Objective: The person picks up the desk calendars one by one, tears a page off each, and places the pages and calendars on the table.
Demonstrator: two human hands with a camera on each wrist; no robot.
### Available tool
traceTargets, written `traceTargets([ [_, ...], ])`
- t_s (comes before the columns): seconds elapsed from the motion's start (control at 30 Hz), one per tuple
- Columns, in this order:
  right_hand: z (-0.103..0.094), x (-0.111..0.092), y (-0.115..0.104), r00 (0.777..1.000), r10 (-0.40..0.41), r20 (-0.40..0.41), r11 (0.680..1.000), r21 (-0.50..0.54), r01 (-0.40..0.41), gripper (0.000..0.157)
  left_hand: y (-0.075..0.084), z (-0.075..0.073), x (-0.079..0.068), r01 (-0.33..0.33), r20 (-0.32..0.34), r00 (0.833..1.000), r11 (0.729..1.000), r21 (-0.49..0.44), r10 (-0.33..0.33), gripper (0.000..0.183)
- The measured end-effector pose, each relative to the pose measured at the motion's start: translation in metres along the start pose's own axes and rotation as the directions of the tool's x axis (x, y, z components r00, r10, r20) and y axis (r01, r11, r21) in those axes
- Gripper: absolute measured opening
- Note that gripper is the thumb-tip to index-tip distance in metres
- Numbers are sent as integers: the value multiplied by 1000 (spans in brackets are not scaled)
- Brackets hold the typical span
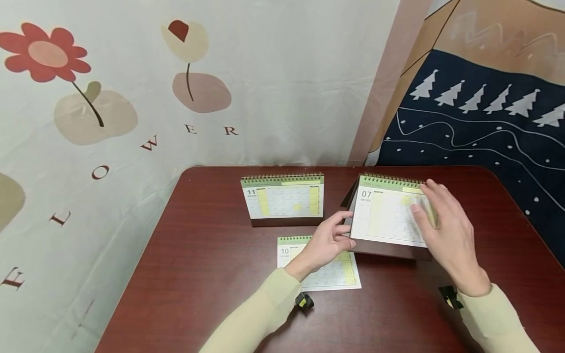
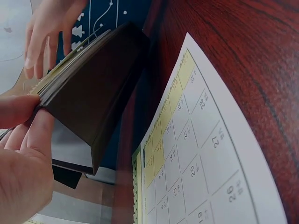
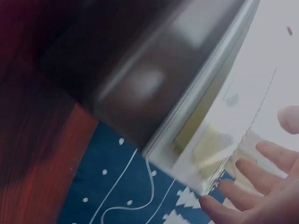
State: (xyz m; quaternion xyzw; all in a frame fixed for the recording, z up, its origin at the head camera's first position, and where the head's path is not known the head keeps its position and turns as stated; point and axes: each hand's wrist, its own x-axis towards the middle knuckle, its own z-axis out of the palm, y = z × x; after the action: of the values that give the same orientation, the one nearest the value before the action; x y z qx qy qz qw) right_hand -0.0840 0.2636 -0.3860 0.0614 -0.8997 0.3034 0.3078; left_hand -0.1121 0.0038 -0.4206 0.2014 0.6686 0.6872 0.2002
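A spiral-bound desk calendar (image 1: 388, 220) showing page 07 stands tilted back at the right of the table, its dark stand (image 2: 93, 88) rising off to one side in the left wrist view. My left hand (image 1: 324, 241) grips its lower left edge, thumb on the pages and fingers behind. Beside the right edge, my right hand (image 1: 452, 235) has its fingers extended and thumb over the page. In the right wrist view the pages (image 3: 187, 140) fan slightly apart near the spread fingers (image 3: 247, 177). A loose sheet 10 (image 1: 340, 279) lies flat under my left wrist, partly hidden.
Another desk calendar (image 1: 282, 201), showing 11, stands upright left of the held one. The reddish-brown table (image 1: 198, 274) ends at a white flower-printed curtain (image 1: 287, 98) behind and a dark blue tree-patterned cloth (image 1: 476, 127) at the right.
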Motion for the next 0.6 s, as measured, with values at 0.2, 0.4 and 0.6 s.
traceTargets([
  [0.2,6,-8,-11,984,-180,3,983,-22,180,54,0,1,0,36,-50,998,999,8,-36,55],
  [0.4,13,-14,-17,950,-307,55,952,0,307,68,4,2,-1,52,-68,996,999,-2,-52,53],
  [0.6,16,-19,-21,920,-370,133,924,-46,378,75,21,2,-6,51,-57,997,999,-3,-51,51],
])
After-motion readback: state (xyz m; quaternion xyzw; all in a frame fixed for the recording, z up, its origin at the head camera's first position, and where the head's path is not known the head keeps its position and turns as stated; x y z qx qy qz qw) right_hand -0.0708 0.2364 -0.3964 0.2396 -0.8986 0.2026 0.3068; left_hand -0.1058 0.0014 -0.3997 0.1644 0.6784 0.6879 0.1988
